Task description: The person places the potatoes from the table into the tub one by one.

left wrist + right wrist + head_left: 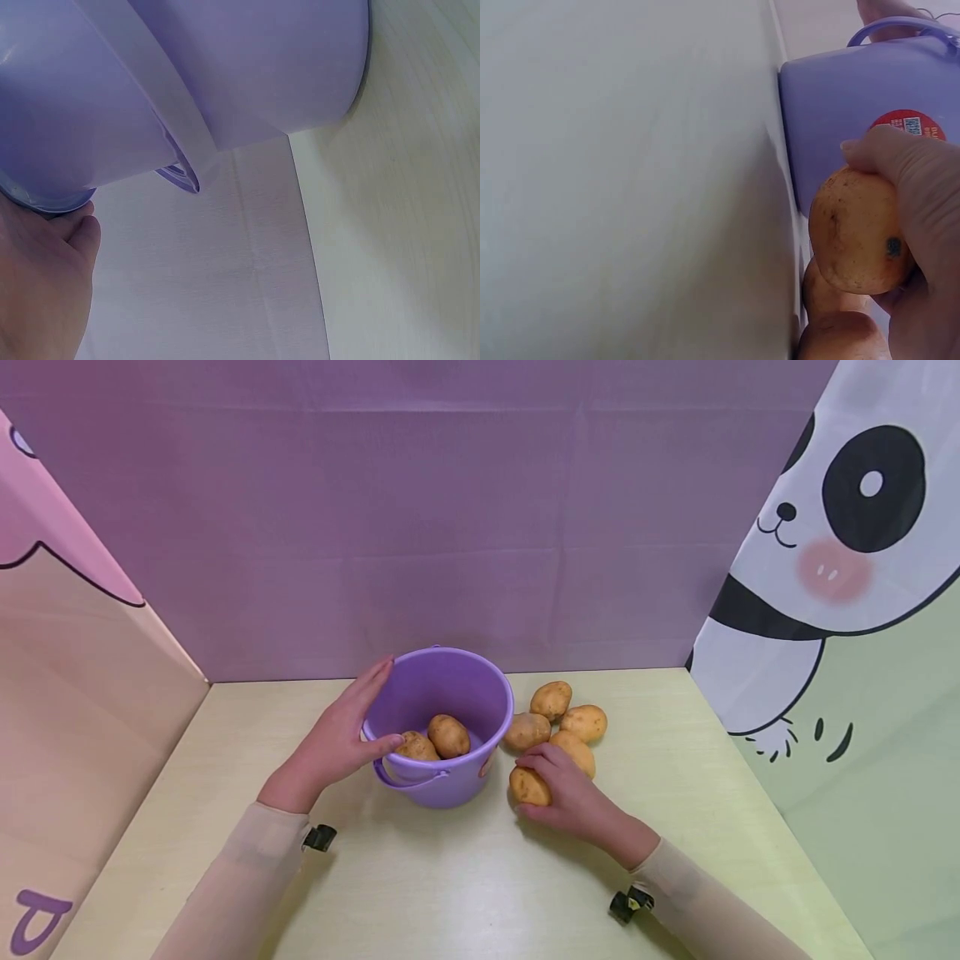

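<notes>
A purple bucket (442, 789) stands upright with two potatoes inside, one of them a brown potato (448, 736). My left hand (341, 735) holds the bucket's left rim, thumb reaching over the edge. In the left wrist view that hand (45, 277) meets the rim from below. To the right of the bucket, my right hand (566, 793) grips a potato (529, 786) between thumb and fingers. The right wrist view shows this potato (859, 232) with a dark green spot on its skin, in front of the bucket wall.
Several loose potatoes lie right of the bucket, among them one at the back (551, 700) and one at the right (585, 723). The bucket's handle (408, 783) hangs down in front. Behind the pale table (450, 902) rises a purple cloth wall (450, 527).
</notes>
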Tool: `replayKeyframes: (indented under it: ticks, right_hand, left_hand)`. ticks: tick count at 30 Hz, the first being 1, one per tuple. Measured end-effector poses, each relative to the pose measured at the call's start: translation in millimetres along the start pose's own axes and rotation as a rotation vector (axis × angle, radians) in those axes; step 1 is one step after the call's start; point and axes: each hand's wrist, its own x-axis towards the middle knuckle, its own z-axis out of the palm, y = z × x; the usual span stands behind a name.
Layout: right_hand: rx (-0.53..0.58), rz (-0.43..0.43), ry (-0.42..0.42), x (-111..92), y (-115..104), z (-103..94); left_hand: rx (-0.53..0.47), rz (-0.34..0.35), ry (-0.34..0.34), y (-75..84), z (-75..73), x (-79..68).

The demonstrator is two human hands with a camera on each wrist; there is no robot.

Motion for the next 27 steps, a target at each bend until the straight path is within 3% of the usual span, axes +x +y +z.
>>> replayKeyframes:
  ticks: [10, 27]
  right_hand:
    - [0.036, 0.15, -0.089, 12, -28, -24.8]
    - [0.108, 0.116, -0.06, 27, -27, -48.9]
  left_hand:
    - [-0.004, 0.01, 0.008, -1.3, 0.1, -1.3]
    - [0.014, 0.008, 0.008, -2.1, 1.0, -0.2]
